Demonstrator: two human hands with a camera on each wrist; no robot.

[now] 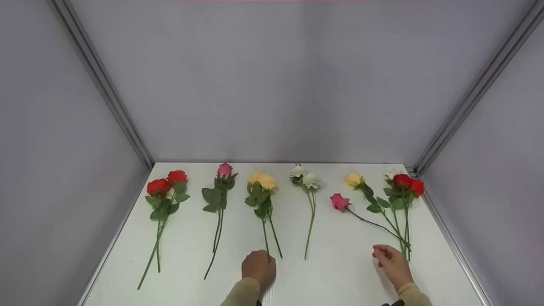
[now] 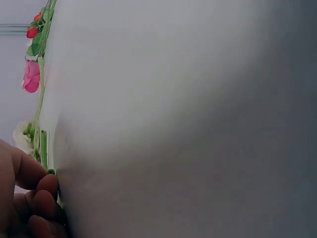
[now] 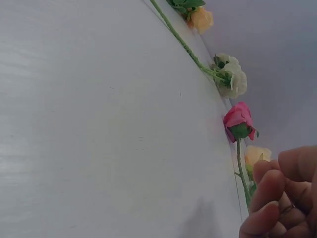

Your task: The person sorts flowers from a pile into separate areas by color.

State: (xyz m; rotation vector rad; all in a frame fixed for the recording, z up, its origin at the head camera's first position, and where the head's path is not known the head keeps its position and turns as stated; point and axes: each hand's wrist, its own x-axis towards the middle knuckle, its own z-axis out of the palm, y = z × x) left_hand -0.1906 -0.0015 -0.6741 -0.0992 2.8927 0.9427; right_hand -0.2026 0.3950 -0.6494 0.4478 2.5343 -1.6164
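My left hand [image 1: 259,268] pinches the lower stem of a yellow rose [image 1: 262,180], one of a pair lying at the middle of the table. In the left wrist view, a green stem end [image 2: 51,172] shows between thumb and finger. Loosely bent fingers of my right hand [image 1: 393,264] hold nothing. Just beyond it cross the stems of a pink rose [image 1: 340,202], a single yellow rose [image 1: 353,179], red roses [image 1: 401,181] and a partly hidden white flower [image 1: 391,173]. The right wrist view shows the pink rose [image 3: 239,121] beyond the fingers.
Across the white table [image 1: 331,280] lie two red roses [image 1: 158,186] at far left, a pink rose [image 1: 224,170] with two stems, and two white flowers [image 1: 311,181] right of the middle. Grey walls [image 1: 238,85] enclose the back and sides.
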